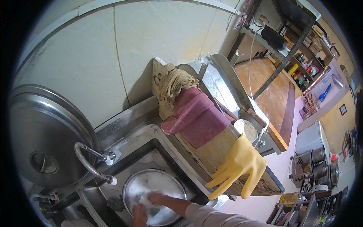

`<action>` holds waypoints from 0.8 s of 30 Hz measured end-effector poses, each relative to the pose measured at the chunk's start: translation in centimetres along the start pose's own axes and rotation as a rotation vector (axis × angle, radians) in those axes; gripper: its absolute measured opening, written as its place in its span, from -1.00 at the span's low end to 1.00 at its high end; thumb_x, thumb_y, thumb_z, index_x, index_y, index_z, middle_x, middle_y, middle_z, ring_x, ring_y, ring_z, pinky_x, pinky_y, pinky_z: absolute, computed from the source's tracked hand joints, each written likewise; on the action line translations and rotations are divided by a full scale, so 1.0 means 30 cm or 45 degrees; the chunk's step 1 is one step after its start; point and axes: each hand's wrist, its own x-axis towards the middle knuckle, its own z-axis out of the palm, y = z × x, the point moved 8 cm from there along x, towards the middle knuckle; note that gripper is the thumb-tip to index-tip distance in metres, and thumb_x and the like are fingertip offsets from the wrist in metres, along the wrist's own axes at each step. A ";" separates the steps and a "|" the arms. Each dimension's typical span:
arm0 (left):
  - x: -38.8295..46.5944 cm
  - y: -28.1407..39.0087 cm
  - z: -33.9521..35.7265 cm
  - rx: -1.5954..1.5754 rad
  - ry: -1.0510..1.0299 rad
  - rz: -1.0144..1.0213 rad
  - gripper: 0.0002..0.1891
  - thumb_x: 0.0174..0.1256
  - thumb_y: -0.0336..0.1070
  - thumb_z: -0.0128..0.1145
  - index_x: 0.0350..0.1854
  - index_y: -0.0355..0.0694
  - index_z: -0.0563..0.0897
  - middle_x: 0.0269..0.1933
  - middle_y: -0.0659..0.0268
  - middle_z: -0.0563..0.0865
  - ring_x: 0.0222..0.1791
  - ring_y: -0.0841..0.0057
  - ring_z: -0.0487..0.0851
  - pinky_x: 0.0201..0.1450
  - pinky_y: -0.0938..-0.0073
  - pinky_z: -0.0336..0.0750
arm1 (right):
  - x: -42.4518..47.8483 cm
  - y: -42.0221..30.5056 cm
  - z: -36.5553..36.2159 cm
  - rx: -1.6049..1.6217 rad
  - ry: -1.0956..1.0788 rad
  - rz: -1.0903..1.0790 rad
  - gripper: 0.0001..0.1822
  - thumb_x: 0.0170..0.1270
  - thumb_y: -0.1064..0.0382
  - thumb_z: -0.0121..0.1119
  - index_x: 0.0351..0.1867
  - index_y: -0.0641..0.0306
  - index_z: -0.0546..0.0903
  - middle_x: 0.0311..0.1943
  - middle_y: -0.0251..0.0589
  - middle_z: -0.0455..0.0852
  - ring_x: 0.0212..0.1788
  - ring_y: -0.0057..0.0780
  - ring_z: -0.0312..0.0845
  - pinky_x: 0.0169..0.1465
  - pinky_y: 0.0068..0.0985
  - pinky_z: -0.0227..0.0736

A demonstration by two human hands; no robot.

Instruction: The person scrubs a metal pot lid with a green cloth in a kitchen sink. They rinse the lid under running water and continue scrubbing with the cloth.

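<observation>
A round metal basin [158, 173] of sudsy water sits in the stainless-steel sink [153, 159]. My right hand [156, 198] reaches into the basin from the right, its fingers lost in the white foam. My left hand [139, 213] is over the basin's lower left side, blurred, with its fingertips near the suds. Whether either hand grips something cannot be made out. A dark greenish patch [154, 211] shows through the foam beside my right wrist. A dark green scouring pad [115, 203] lies on the sink floor, just left of the basin.
A flexible-neck faucet [88, 163] arches over the sink's left side, before a large metal lid [54, 127] against the wall. To the right, a worn board [204, 150] carries a pink cloth [201, 122], a beige rag [178, 81] and a yellow rubber glove [241, 167]. Another tap [46, 198] stands lower left.
</observation>
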 end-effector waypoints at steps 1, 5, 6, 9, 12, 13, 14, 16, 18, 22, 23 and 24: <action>-0.046 -0.023 0.077 -0.182 -0.061 -0.198 -0.72 0.16 -0.34 0.12 -0.06 -0.25 0.58 -0.20 0.08 0.64 -0.21 0.19 0.64 -0.06 0.23 0.52 | -0.029 0.036 0.041 0.139 -0.146 -0.116 -0.70 0.12 0.18 0.08 -0.20 0.28 0.67 -0.18 0.06 0.70 -0.14 -0.03 0.64 -0.05 -0.17 0.49; 0.018 0.111 0.090 0.471 -0.265 0.725 -0.71 0.28 -0.31 0.02 -0.02 -0.36 0.50 -0.17 0.12 0.59 -0.22 0.33 0.59 -0.26 0.35 0.54 | -0.038 0.195 -0.107 0.473 0.716 0.384 -0.71 0.14 0.12 0.10 -0.21 0.20 0.67 -0.22 0.07 0.69 -0.09 -0.06 0.63 -0.01 -0.14 0.48; 0.002 0.074 0.034 0.342 -0.195 0.527 -0.69 0.29 -0.27 0.01 0.00 -0.34 0.50 -0.18 0.12 0.59 -0.22 0.32 0.60 -0.24 0.32 0.54 | -0.014 0.089 -0.073 0.344 0.496 0.235 -0.71 0.14 0.13 0.09 -0.20 0.20 0.67 -0.21 0.07 0.69 -0.09 -0.07 0.62 -0.02 -0.14 0.48; -0.183 0.084 0.103 -0.425 -0.069 -0.123 -0.62 0.32 -0.16 -0.02 0.07 -0.29 0.49 -0.22 0.13 0.60 -0.23 0.29 0.64 -0.20 0.20 0.55 | -0.105 -0.048 -0.084 0.192 0.091 -0.043 -0.71 0.13 0.14 0.10 -0.17 0.19 0.66 -0.17 0.06 0.68 -0.08 -0.08 0.62 -0.04 -0.17 0.49; -0.186 0.129 0.068 -0.472 -0.146 -0.122 -0.56 0.35 -0.07 -0.04 0.14 -0.29 0.44 -0.18 0.10 0.61 -0.24 0.20 0.65 -0.12 0.10 0.54 | -0.098 -0.020 -0.225 0.387 0.124 0.075 -0.65 0.21 0.11 0.05 -0.06 0.25 0.62 -0.09 0.03 0.67 -0.06 -0.06 0.61 0.05 -0.12 0.43; -0.169 0.125 0.043 -0.442 -0.188 -0.115 -0.53 0.36 -0.05 -0.04 0.16 -0.30 0.42 -0.15 0.07 0.62 -0.24 0.16 0.65 -0.09 0.06 0.53 | -0.127 -0.098 -0.245 0.196 0.145 0.115 -0.65 0.22 0.10 0.04 -0.06 0.22 0.62 -0.07 0.00 0.67 -0.04 -0.06 0.60 0.07 -0.08 0.40; -0.214 0.131 0.130 -0.624 -0.294 -0.280 -0.56 0.37 -0.06 -0.05 0.13 -0.30 0.45 -0.14 0.08 0.63 -0.23 0.20 0.64 -0.09 0.12 0.54 | -0.175 -0.112 -0.232 0.012 0.167 0.204 -0.64 0.22 0.09 0.04 -0.05 0.19 0.62 -0.06 -0.03 0.67 -0.02 -0.05 0.59 0.08 -0.03 0.36; -0.424 0.262 0.384 -0.977 -0.485 -0.614 -0.60 0.38 -0.08 -0.06 0.06 -0.31 0.50 -0.11 0.09 0.65 -0.21 0.28 0.63 -0.11 0.25 0.55 | -0.229 -0.111 -0.175 -0.076 0.367 0.349 -0.66 0.25 0.07 0.00 -0.06 0.15 0.64 -0.03 -0.07 0.66 0.03 -0.03 0.56 0.17 0.13 0.18; -0.429 0.378 0.381 -0.919 -0.665 -0.393 -0.61 0.37 -0.06 -0.04 0.01 -0.28 0.54 -0.14 0.12 0.68 -0.20 0.29 0.64 -0.06 0.25 0.54 | -0.308 -0.312 -0.266 0.225 0.211 0.271 -0.58 0.29 0.04 -0.05 0.02 0.28 0.54 -0.04 -0.03 0.66 0.01 0.00 0.56 0.18 0.18 0.13; -0.318 0.328 0.358 -0.883 -0.990 -0.328 -0.62 0.32 -0.07 0.05 0.04 -0.22 0.50 -0.07 0.21 0.66 -0.27 0.34 0.65 -0.16 0.32 0.55 | -0.405 -0.423 -0.220 0.289 0.459 0.080 -0.63 0.33 0.06 -0.10 -0.02 0.30 0.46 -0.28 0.10 0.65 -0.22 0.13 0.60 0.00 0.00 0.37; -0.301 0.311 0.345 -0.936 -1.051 -0.318 -0.62 0.34 -0.07 0.02 0.06 -0.23 0.51 -0.07 0.20 0.66 -0.21 0.33 0.65 -0.09 0.31 0.54 | -0.418 -0.439 -0.217 0.339 0.463 0.127 -0.68 0.31 0.10 -0.08 -0.07 0.28 0.48 -0.33 0.06 0.64 -0.30 0.14 0.61 -0.08 -0.04 0.44; -0.320 0.306 0.345 -0.983 -1.111 -0.324 -0.62 0.36 -0.08 0.00 0.07 -0.24 0.52 -0.07 0.18 0.66 -0.15 0.33 0.64 -0.02 0.31 0.53 | -0.421 -0.432 -0.205 0.319 0.481 0.179 -0.67 0.31 0.07 -0.08 -0.09 0.25 0.52 -0.35 0.04 0.66 -0.31 0.08 0.62 -0.11 -0.07 0.46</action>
